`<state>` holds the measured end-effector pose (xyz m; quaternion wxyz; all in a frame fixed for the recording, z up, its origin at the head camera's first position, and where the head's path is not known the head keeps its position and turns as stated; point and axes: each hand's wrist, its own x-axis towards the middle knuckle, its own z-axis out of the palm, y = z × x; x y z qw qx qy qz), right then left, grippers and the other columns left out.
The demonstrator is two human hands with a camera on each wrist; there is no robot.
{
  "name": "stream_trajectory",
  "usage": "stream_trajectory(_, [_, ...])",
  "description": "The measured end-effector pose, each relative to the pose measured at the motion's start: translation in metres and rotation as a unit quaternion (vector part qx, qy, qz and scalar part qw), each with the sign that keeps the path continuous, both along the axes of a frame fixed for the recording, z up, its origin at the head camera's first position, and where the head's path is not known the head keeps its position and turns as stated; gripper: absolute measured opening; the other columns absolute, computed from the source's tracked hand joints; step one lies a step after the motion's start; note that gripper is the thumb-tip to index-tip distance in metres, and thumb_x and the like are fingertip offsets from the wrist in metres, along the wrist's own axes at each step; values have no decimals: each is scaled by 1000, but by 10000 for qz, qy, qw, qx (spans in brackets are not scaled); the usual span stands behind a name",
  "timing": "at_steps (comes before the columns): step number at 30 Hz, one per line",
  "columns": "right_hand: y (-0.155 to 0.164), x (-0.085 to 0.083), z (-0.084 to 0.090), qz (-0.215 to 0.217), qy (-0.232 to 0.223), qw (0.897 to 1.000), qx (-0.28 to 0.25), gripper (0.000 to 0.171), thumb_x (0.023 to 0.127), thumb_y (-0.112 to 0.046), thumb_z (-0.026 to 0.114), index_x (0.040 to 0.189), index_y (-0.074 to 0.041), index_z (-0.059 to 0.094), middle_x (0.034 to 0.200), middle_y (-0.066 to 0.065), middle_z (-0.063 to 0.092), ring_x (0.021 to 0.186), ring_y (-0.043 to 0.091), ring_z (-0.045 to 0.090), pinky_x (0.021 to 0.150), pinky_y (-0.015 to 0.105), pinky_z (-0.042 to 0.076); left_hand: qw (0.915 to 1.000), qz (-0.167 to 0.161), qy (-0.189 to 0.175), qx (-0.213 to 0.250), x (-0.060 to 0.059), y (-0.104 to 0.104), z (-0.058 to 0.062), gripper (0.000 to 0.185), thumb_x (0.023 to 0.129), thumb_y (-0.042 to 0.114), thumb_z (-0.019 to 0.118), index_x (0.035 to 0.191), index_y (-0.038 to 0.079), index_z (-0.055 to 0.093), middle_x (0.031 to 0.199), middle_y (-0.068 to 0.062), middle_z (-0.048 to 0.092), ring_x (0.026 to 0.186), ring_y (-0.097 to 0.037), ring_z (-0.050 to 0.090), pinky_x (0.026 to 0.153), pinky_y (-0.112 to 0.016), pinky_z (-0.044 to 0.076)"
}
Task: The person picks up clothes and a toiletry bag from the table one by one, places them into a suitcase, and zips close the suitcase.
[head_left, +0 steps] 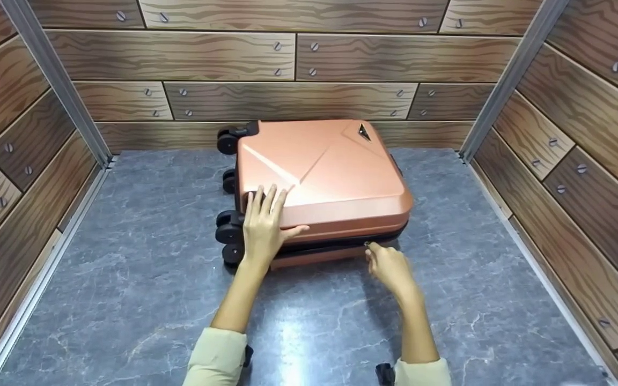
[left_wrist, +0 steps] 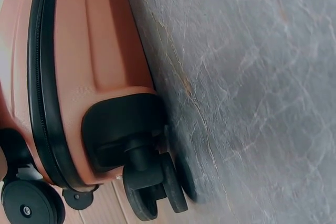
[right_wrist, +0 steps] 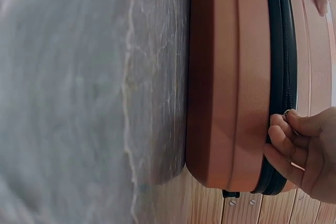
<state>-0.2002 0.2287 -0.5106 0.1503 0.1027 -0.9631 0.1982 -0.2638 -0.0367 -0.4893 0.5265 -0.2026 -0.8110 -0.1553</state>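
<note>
A rose-gold hard-shell suitcase (head_left: 325, 177) lies flat on the grey marble-look floor (head_left: 142, 279), its black wheels (head_left: 229, 236) to the left. My left hand (head_left: 266, 225) rests flat on the lid's near left corner, fingers straight and spread. At the near side, my right hand (head_left: 387, 262) pinches the small metal zipper pull (head_left: 367, 244) on the black zipper band (right_wrist: 286, 72). The right wrist view shows the curled fingers (right_wrist: 281, 140) holding the pull (right_wrist: 287, 115). The left wrist view shows the suitcase corner (left_wrist: 94, 51) and a double wheel (left_wrist: 157, 182).
Wood-pattern panel walls (head_left: 287, 59) with screws close in the floor at the back and both sides. Metal corner posts (head_left: 57, 80) stand at the rear corners. Bare floor lies on either side of the suitcase and in front of it.
</note>
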Motion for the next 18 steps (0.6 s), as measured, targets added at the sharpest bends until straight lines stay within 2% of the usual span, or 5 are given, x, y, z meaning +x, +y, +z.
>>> stream_trajectory(9, [-6, 1, 0, 144, 179, 9995, 208, 12, 89, -11, 58, 77, -8, 60, 54, -1, 53, 50, 31, 56, 45, 47, 44, 10000, -32, 21, 46, -2, 1, -1, 86, 56, 66, 69, 115, 4, 63, 116, -16, 60, 113, -38, 49, 99, -47, 32])
stream_trajectory(18, [-13, 2, -2, 274, 244, 9992, 155, 12, 88, -10, 59, 76, -8, 60, 54, -2, 55, 49, 29, 56, 45, 45, 44, 10000, -15, 45, 32, -1, 1, -1, 87, 55, 66, 69, 114, 3, 64, 116, -15, 59, 114, -37, 48, 99, -47, 32])
